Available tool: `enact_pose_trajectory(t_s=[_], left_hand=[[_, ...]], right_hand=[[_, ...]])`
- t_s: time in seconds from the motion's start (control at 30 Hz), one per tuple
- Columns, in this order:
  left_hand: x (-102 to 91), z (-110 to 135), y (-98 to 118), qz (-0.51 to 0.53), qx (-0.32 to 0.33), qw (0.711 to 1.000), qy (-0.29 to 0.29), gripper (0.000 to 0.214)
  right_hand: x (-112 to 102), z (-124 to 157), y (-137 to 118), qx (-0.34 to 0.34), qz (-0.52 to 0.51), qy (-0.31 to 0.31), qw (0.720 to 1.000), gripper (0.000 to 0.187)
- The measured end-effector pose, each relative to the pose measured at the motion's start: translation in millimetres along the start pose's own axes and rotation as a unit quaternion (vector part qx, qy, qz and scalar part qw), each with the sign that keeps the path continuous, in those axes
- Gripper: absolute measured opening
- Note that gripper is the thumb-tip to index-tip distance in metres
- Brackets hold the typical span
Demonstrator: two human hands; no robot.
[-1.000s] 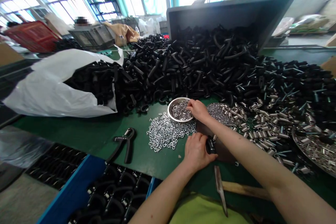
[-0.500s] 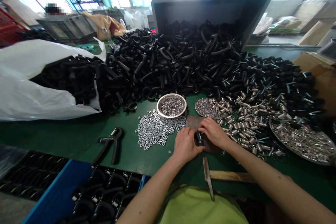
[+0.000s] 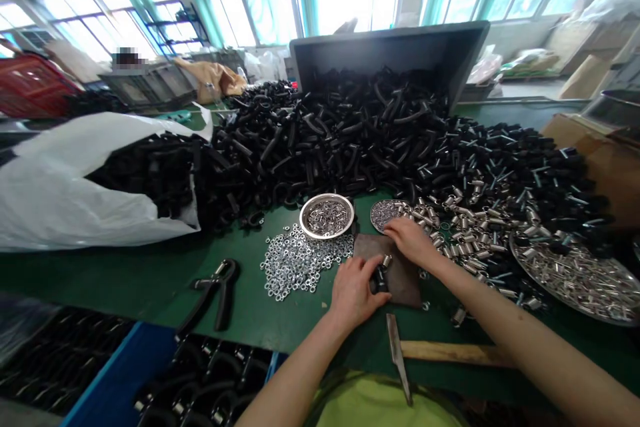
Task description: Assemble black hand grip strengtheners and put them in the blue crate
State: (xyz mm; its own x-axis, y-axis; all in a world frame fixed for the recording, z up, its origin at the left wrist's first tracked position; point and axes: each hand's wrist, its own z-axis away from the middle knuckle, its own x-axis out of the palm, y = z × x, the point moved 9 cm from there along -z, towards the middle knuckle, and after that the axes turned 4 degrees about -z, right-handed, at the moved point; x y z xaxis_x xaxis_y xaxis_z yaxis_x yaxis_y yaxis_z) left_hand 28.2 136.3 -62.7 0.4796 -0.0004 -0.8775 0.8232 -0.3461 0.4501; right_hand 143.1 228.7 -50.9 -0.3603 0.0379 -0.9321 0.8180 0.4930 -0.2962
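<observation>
My left hand (image 3: 354,290) is closed around a black handle piece (image 3: 380,280) with a coil spring (image 3: 387,260) at its top, over a flat metal plate (image 3: 407,280). My right hand (image 3: 411,240) is at the near edge of a small dish (image 3: 385,212) of tiny metal parts. Its fingers are drawn together, and whatever is between them is hidden. Just below the plate lies a hammer (image 3: 450,351) with a wooden handle. An assembled hand gripper (image 3: 220,293) with black handles rests on the green table at the left.
A heap of black handles (image 3: 330,133) spills from a grey bin (image 3: 390,47). Loose nuts (image 3: 290,263) lie beside a metal bowl (image 3: 327,216) of small parts. Springs (image 3: 475,233) and a tray of pins (image 3: 580,280) are at the right. A blue crate (image 3: 115,367) holds grippers, lower left.
My right hand has left the black handle piece and moved up to the small dish. My left hand still holds the piece, whose spring now shows. The view has tilted up slightly.
</observation>
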Motion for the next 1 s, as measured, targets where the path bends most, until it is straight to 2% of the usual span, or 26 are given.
enact_pose_trajectory(t_s=[0.13, 0.43, 0.6, 0.73, 0.8, 0.87, 0.93, 1.0], left_hand=[[0.7, 1.3, 1.6, -0.006, 0.011, 1.0, -0.002, 0.068], [5.9, 0.3, -4.4, 0.006, 0.006, 1.0, 0.006, 0.073], [3.9, -2.9, -6.4, 0.044, -0.001, 0.999, 0.018, 0.071], [-7.7, -4.1, -16.0, 0.164, -0.071, 0.982, 0.061, 0.065], [-11.6, -4.4, -26.3, 0.273, -0.131, 0.95, 0.08, 0.062], [-6.8, -4.4, -36.5, 0.411, -0.199, 0.887, 0.071, 0.059], [5.7, -3.8, -39.7, 0.557, -0.26, 0.788, 0.037, 0.054], [18.4, -1.2, -36.0, 0.669, -0.307, 0.677, 0.002, 0.046]], right_hand=[[2.6, -28.1, 37.2, 0.062, 0.039, 0.01, 0.997, 0.017], [18.2, -36.3, 64.9, 0.096, 0.025, 0.002, 0.995, 0.021], [2.6, -22.8, 73.1, 0.154, -0.096, 0.062, 0.981, 0.024], [-14.7, 3.4, 52.1, 0.179, -0.28, 0.092, 0.939, 0.025], [-15.6, 16.4, 36.6, 0.182, -0.379, 0.076, 0.904, 0.025], [-14.6, 28.3, 21.1, 0.182, -0.442, 0.059, 0.876, 0.024], [-14.9, 38.3, 6.7, 0.174, -0.458, 0.051, 0.87, 0.022], [-19.6, 44.7, -8.4, 0.145, -0.449, 0.061, 0.879, 0.016]])
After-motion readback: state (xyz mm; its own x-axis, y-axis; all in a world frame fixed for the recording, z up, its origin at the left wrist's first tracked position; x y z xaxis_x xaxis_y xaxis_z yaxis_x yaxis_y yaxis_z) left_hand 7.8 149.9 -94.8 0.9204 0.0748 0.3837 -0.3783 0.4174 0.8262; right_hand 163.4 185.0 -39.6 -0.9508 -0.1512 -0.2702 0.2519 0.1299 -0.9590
